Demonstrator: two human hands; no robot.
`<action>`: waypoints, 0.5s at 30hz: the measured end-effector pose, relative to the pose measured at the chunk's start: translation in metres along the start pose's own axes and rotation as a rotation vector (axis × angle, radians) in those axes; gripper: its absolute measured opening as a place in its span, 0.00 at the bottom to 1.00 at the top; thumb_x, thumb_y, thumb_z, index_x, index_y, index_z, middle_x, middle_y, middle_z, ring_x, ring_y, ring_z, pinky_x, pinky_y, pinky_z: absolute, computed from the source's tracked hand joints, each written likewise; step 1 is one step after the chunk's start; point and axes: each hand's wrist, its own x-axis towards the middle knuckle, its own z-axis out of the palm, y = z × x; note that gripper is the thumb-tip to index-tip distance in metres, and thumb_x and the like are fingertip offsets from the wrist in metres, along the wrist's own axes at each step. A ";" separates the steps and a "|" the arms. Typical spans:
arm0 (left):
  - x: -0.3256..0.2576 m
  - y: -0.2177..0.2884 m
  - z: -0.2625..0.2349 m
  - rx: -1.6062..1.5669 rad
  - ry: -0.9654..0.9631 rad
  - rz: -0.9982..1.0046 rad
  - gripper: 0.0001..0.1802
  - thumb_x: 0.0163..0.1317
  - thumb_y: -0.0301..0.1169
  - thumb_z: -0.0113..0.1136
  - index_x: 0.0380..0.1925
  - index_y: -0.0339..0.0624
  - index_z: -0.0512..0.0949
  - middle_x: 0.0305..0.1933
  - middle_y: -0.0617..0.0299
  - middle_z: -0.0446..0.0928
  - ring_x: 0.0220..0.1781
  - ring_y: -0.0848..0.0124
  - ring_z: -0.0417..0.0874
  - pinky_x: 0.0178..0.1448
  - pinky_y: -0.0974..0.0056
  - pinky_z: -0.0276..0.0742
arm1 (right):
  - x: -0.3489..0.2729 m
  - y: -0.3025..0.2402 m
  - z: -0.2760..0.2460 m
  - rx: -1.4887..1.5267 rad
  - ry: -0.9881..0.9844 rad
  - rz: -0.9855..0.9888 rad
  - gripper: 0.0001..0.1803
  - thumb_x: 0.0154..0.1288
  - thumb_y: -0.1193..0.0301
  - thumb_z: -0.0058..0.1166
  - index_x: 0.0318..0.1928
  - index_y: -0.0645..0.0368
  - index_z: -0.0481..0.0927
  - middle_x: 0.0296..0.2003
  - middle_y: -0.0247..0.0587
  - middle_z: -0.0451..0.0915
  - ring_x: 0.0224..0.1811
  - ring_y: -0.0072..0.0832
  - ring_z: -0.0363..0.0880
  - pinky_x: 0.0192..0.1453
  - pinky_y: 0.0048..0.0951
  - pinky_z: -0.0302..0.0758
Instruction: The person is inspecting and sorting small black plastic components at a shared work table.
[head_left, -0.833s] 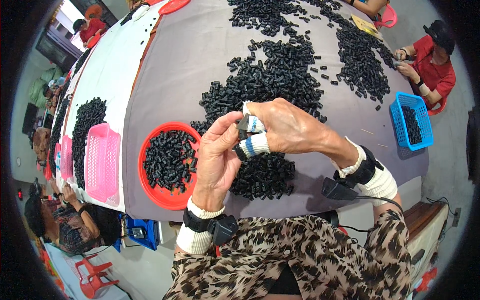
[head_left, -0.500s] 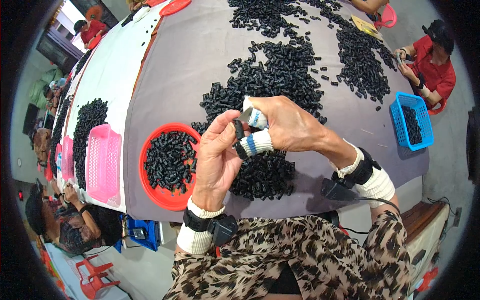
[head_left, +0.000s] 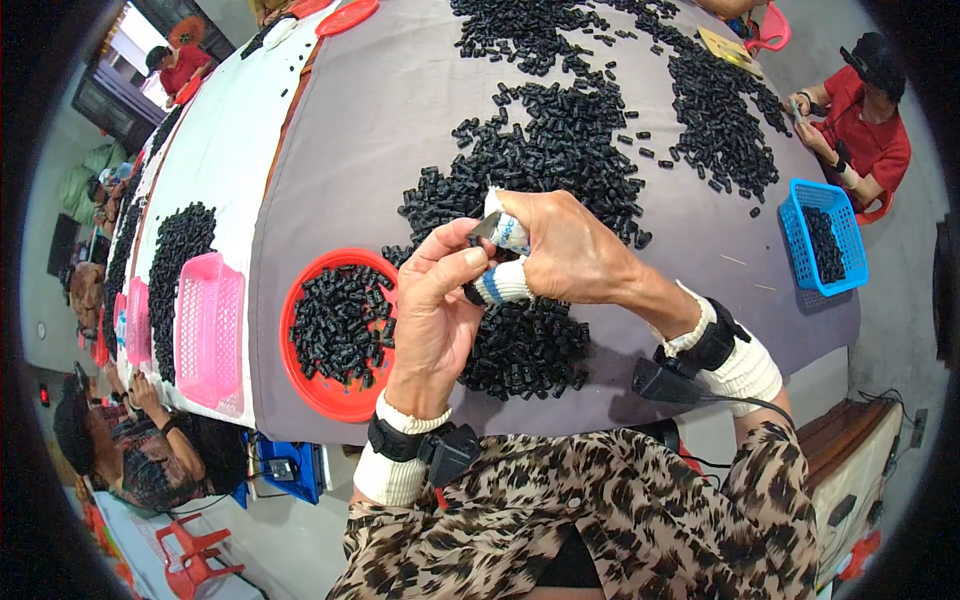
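Note:
Above the heap of small black cylindrical parts [head_left: 535, 345], my hands meet in front of me. My left hand [head_left: 437, 305] is closed, pinching one small black part [head_left: 474, 241] between thumb and fingers; most of it is hidden. My right hand [head_left: 580, 245] grips a short grey blade [head_left: 487, 226] wrapped in white material with blue marks, its edge against that part. White fabric with a blue stripe [head_left: 505, 282] covers a finger of the right hand. Beside my left hand, a round red tray [head_left: 290, 375] holds many more black parts.
A pink basket [head_left: 208, 330] stands on the white cloth at left. At right, a blue basket [head_left: 850, 262] contains black parts, near a co-worker in red [head_left: 870, 145]. More black heaps [head_left: 720, 120] spread across the grey cloth [head_left: 370, 130]. Another person [head_left: 130, 430] sits lower left.
The black part stood upright and visible between the left fingertips before; now the left thumb and fingers cover most of it. Both hands have stayed in nearly the same place.

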 end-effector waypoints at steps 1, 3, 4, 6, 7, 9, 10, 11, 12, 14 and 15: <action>0.000 0.000 0.000 -0.017 0.003 -0.015 0.13 0.55 0.20 0.56 0.41 0.34 0.74 0.37 0.58 0.77 0.39 0.72 0.78 0.47 0.69 0.75 | 0.000 -0.001 -0.001 0.001 0.000 0.000 0.17 0.42 0.68 0.65 0.28 0.62 0.70 0.20 0.33 0.72 0.23 0.18 0.67 0.27 0.25 0.66; 0.000 0.000 -0.001 -0.034 0.008 -0.030 0.12 0.56 0.21 0.55 0.41 0.33 0.74 0.37 0.57 0.78 0.39 0.72 0.78 0.46 0.69 0.76 | -0.002 -0.002 -0.002 0.040 -0.002 0.026 0.19 0.42 0.66 0.67 0.28 0.62 0.71 0.19 0.33 0.71 0.22 0.19 0.67 0.26 0.25 0.66; 0.000 0.000 -0.001 -0.048 0.012 -0.021 0.11 0.58 0.23 0.55 0.42 0.33 0.73 0.38 0.57 0.78 0.40 0.72 0.79 0.47 0.69 0.76 | -0.002 -0.001 -0.002 0.041 -0.003 0.026 0.19 0.42 0.66 0.67 0.28 0.62 0.71 0.19 0.33 0.71 0.22 0.19 0.67 0.26 0.25 0.66; -0.001 -0.001 -0.003 -0.062 0.017 -0.012 0.11 0.59 0.24 0.54 0.42 0.33 0.73 0.38 0.56 0.78 0.40 0.71 0.79 0.47 0.68 0.76 | -0.001 0.003 -0.001 0.027 -0.027 0.044 0.20 0.42 0.64 0.68 0.28 0.62 0.71 0.19 0.33 0.70 0.22 0.19 0.67 0.26 0.25 0.65; -0.002 -0.002 -0.004 -0.070 0.017 0.000 0.11 0.60 0.25 0.53 0.43 0.33 0.73 0.38 0.56 0.78 0.40 0.71 0.79 0.47 0.67 0.76 | 0.000 0.003 -0.002 0.027 -0.028 0.045 0.20 0.42 0.64 0.68 0.28 0.62 0.71 0.19 0.33 0.70 0.22 0.19 0.67 0.26 0.25 0.65; -0.003 -0.002 -0.005 -0.078 0.017 0.012 0.12 0.61 0.26 0.53 0.44 0.33 0.73 0.38 0.56 0.78 0.40 0.70 0.80 0.47 0.67 0.77 | 0.001 0.000 -0.002 -0.009 -0.060 0.062 0.22 0.42 0.59 0.63 0.27 0.66 0.72 0.20 0.46 0.75 0.22 0.36 0.74 0.29 0.33 0.69; -0.003 -0.002 -0.005 -0.078 0.002 0.004 0.12 0.61 0.26 0.52 0.44 0.33 0.72 0.38 0.56 0.78 0.39 0.70 0.80 0.46 0.67 0.77 | 0.001 -0.001 -0.003 -0.008 -0.061 0.062 0.22 0.42 0.59 0.63 0.27 0.66 0.72 0.20 0.46 0.75 0.22 0.36 0.74 0.29 0.33 0.69; -0.003 -0.002 -0.006 -0.078 -0.012 -0.005 0.12 0.61 0.26 0.52 0.44 0.33 0.72 0.38 0.56 0.78 0.39 0.70 0.80 0.46 0.66 0.77 | 0.002 -0.001 -0.003 -0.013 -0.073 0.048 0.22 0.42 0.59 0.63 0.27 0.66 0.72 0.20 0.47 0.75 0.22 0.37 0.75 0.29 0.34 0.69; -0.003 -0.002 -0.008 -0.079 -0.011 -0.005 0.12 0.61 0.26 0.52 0.44 0.33 0.72 0.38 0.56 0.78 0.39 0.70 0.80 0.46 0.66 0.77 | 0.002 -0.001 -0.003 -0.017 -0.084 0.034 0.22 0.42 0.58 0.62 0.26 0.66 0.73 0.20 0.48 0.75 0.23 0.37 0.75 0.29 0.34 0.70; -0.003 -0.002 -0.011 -0.109 -0.075 -0.013 0.12 0.61 0.26 0.52 0.44 0.34 0.72 0.39 0.56 0.78 0.38 0.70 0.80 0.45 0.66 0.77 | 0.002 0.000 -0.003 -0.047 -0.099 0.024 0.23 0.42 0.59 0.65 0.29 0.65 0.72 0.20 0.44 0.73 0.22 0.33 0.72 0.28 0.33 0.68; -0.004 -0.002 -0.009 -0.110 -0.075 -0.014 0.12 0.61 0.26 0.52 0.44 0.34 0.72 0.39 0.56 0.78 0.38 0.70 0.80 0.45 0.66 0.77 | 0.002 0.001 -0.002 -0.076 -0.114 0.013 0.24 0.43 0.60 0.67 0.31 0.64 0.71 0.20 0.41 0.72 0.21 0.29 0.69 0.27 0.31 0.67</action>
